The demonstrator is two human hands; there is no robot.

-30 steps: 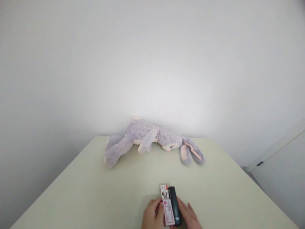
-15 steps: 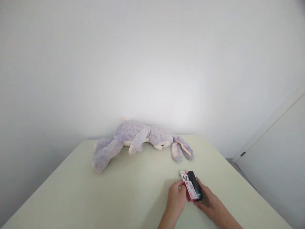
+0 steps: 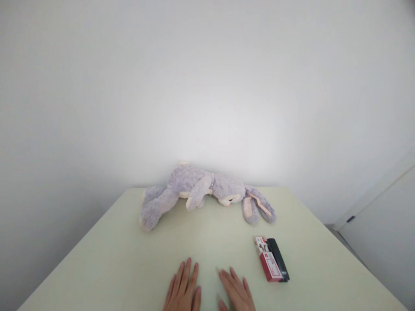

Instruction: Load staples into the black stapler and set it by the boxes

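Standing near the table (image 3: 113,259), I see everything from the head view only, so I go through it from front to back.

At the near edge, the left hand (image 3: 183,289) lies flat on the tabletop, palm down, with its fingers (image 3: 186,274) stretched out and a little spread. It grips nothing. The right hand (image 3: 236,291) lies just beside it, also palm down, with the fingers (image 3: 231,278) open and pointing away from the person. It is empty too. The two hands are near each other but do not touch.

To the right of the right hand, near but apart from it, a small red and white box (image 3: 268,264) lies flat on the table. A black item (image 3: 279,263) lies along its right side and touches it. I cannot tell whether the two are joined or only side by side. Both point slightly to the left at their far ends.

In my judgement the hands are simply at rest. To do this well, the palms should be calm and flat, and the right hand should keep its gap from the box, so that it is not pushed by accident.

Further back, well apart from the hands, a grey plush rabbit (image 3: 204,192) lies on its side along the far edge, ears to the right and legs to the left. Behind it is a plain white wall (image 3: 207,86), and at the right a white door (image 3: 382,216).
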